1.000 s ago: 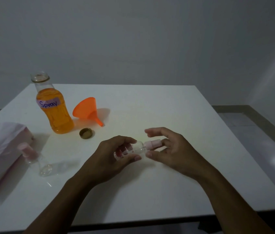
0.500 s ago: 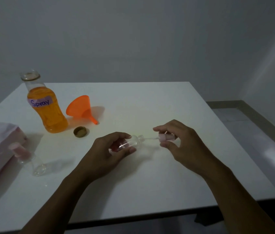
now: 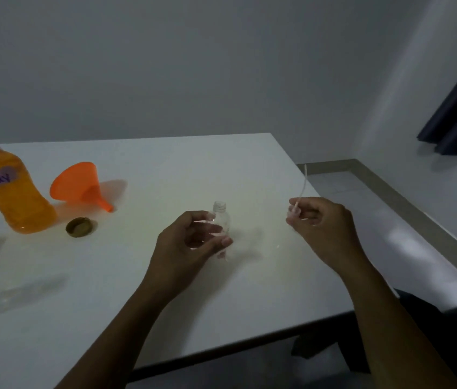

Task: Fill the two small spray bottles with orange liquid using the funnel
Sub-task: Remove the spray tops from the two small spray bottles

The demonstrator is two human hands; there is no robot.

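Head view shows a small clear spray bottle (image 3: 221,220) standing upright near the middle of the frame, its threaded neck open and uncapped. The left hand (image 3: 190,242) curls around its left side, thumb and fingers closed on the transparent plastic body. To the right, well apart from the bottle, the right hand (image 3: 320,223) pinches the spray head, mostly hidden inside the fingers, with its thin pale dip tube (image 3: 303,183) curving upward above the knuckles. Both hands are over a smooth white table (image 3: 193,164). At the left of the frame an orange plastic funnel (image 3: 78,186) lies on its side, spout pointing right. Just beside it, at the left edge, stands an open bottle of orange liquid (image 3: 11,192) with a purple label reading "Spray". A round gold cap (image 3: 79,227) lies in front of them. Lower left, a blurred clear shape (image 3: 22,293) lies on the table; whether it is the second spray bottle cannot be told.
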